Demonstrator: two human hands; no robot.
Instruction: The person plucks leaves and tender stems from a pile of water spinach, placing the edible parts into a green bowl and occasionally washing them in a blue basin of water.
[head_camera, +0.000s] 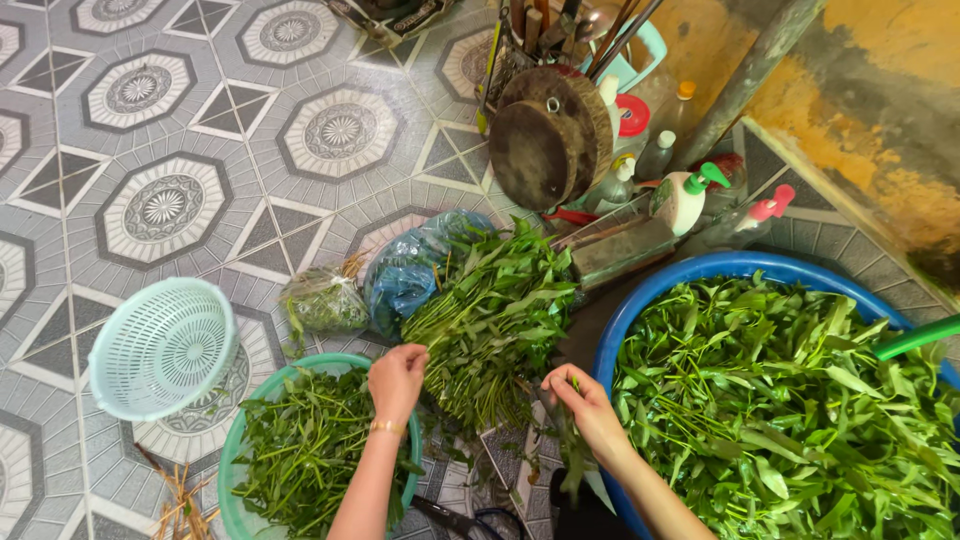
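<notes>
Left hand: fingers curled narrow, knuckles up, closed over stems at the near end of the loose pile of leafy greens lying on the tiled floor; thin gold bracelet at the wrist. Right hand: fingers pinched shut on a single green stem that hangs down below the palm, just beside the rim of the blue basin. Blue basin is full of picked leaves, right edge cut off by the frame. Green basin under the left forearm holds trimmed stems, its lower part out of frame. Empty pale green colander sits tilted to the left. Blue plastic bag partly under the pile; contents cannot be made out. Fingertips of both hands hidden by greens. Dark object near bottom centre unclear.
</notes>
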